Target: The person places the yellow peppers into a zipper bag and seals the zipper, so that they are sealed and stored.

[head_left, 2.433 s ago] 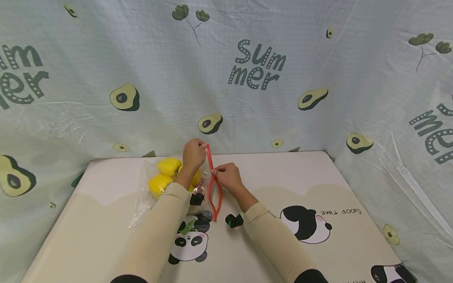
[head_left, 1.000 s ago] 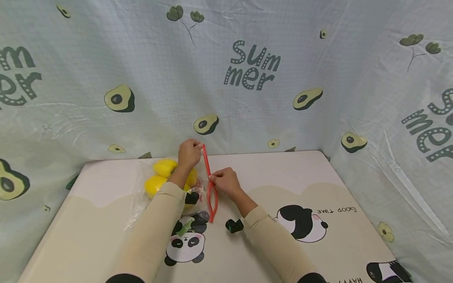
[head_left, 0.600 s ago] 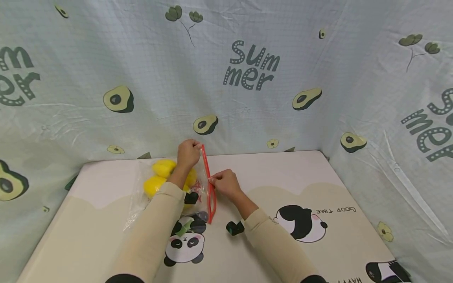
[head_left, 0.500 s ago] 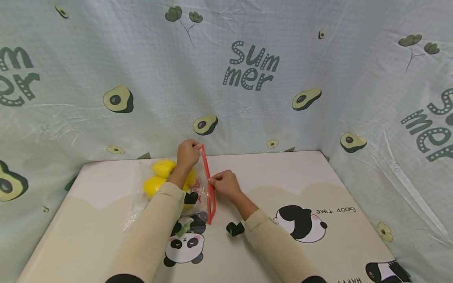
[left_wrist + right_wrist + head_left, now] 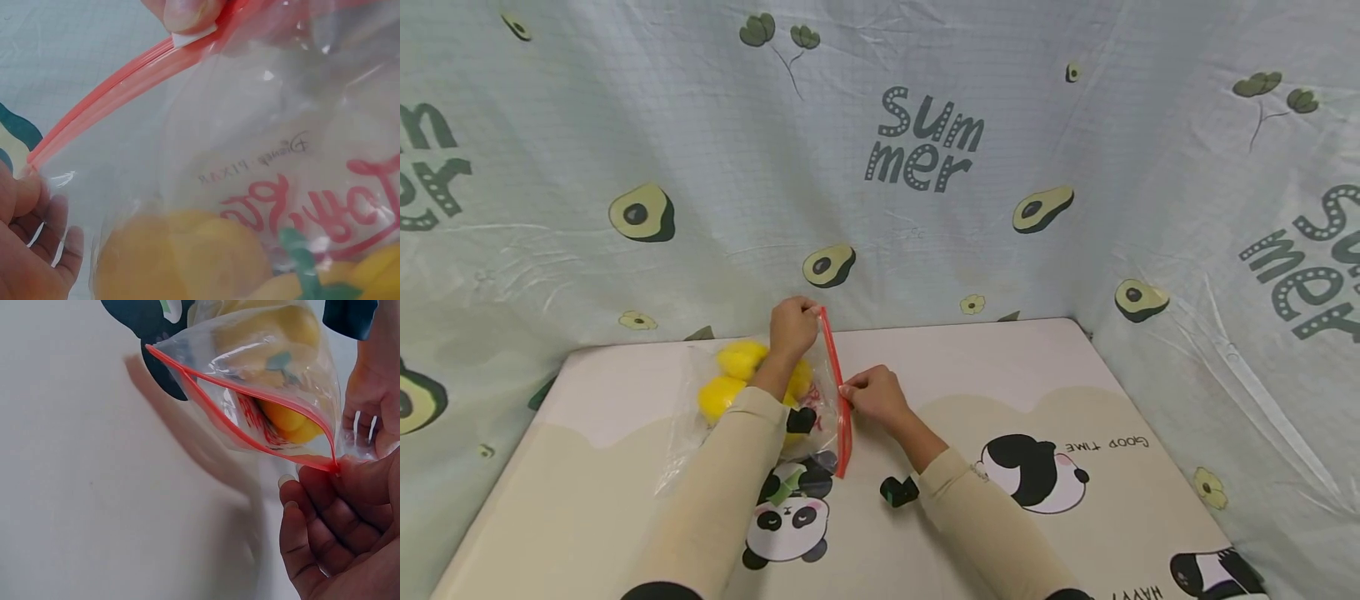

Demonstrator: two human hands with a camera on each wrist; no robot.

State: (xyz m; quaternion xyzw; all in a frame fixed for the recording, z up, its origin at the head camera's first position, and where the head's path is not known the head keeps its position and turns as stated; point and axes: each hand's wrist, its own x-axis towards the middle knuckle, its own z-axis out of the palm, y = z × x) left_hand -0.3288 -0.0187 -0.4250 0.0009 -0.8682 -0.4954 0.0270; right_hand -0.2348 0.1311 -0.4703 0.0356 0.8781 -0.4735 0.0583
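A clear zip bag with a red zip strip and red print lies across the table's back middle. Inside are several yellow, pepper-like pieces with green stems. My left hand pinches the far end of the strip and holds that corner up. Partway along it, my right hand pinches the strip between thumb and fingers. A small white slider shows under the right thumb in the left wrist view. Below that pinch, the right wrist view shows the bag's mouth gaping.
The table is covered with a panda-print cloth. A pale curtain with avocado prints hangs close behind its far edge and along the right side. Dark wrist-camera parts stick out near both sleeves.
My right hand has slid down the red strip, toward me. The gap in the strip below it has narrowed. My left hand keeps its hold on the far corner.
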